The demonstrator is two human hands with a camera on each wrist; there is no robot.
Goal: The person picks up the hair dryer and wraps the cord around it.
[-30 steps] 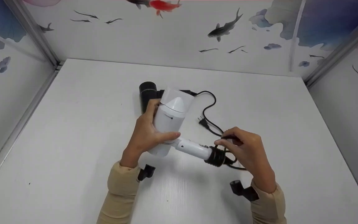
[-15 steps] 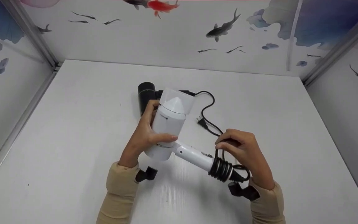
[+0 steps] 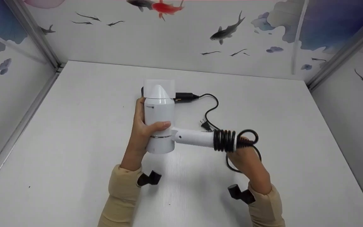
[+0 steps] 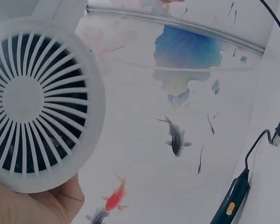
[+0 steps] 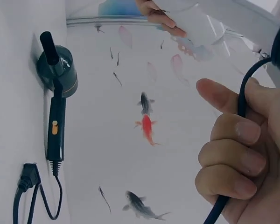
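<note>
In the head view my left hand (image 3: 139, 134) grips the barrel of a white hair dryer (image 3: 158, 118), thumb across its front. A clear nozzle (image 3: 159, 89) is at its far end, and the handle points right. Several turns of black cord (image 3: 224, 140) are wound round the handle's end. My right hand (image 3: 247, 160) is partly hidden below that end. In the right wrist view the fingers of my right hand (image 5: 238, 154) curl round the cord (image 5: 242, 95). The dryer's round rear grille (image 4: 23, 100) fills the left of the left wrist view.
A black hair dryer (image 5: 56, 126) lies on the white table (image 3: 80, 132) behind the white one, partly hidden in the head view. Its cord (image 3: 214, 107) curves right, near a two-pin plug (image 3: 205, 125). Fish-painted panels (image 3: 169, 41) stand round the table.
The white hair dryer has turned upright, its handle swinging up to nearly level. My right hand, with the cord, has gone from above the handle's end to below it.
</note>
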